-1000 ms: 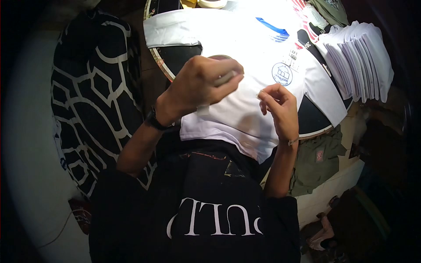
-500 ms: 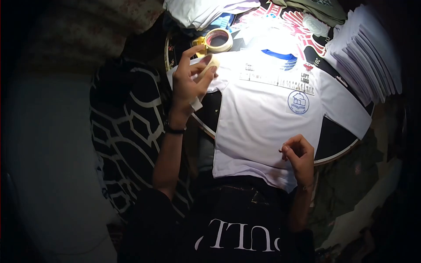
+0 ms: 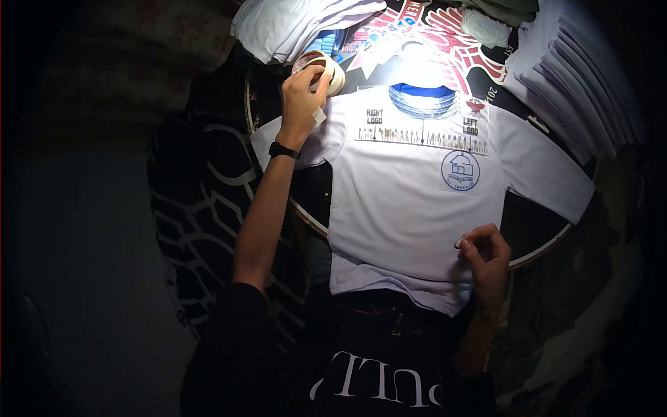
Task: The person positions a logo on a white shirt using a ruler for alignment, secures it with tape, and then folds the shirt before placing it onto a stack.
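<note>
Two hands: left hand on tape roll, right hand at shirt hem.

One white T-shirt flat on one round table, one tape roll beside its sleeve, two hands.

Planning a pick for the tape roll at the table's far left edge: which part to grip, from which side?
Judging by its pose, grip the tape roll across its outer rim from above: it seems to lie flat, hole up. The left hand already covers its near side.

dark room, round table, patterned cushion
</note>
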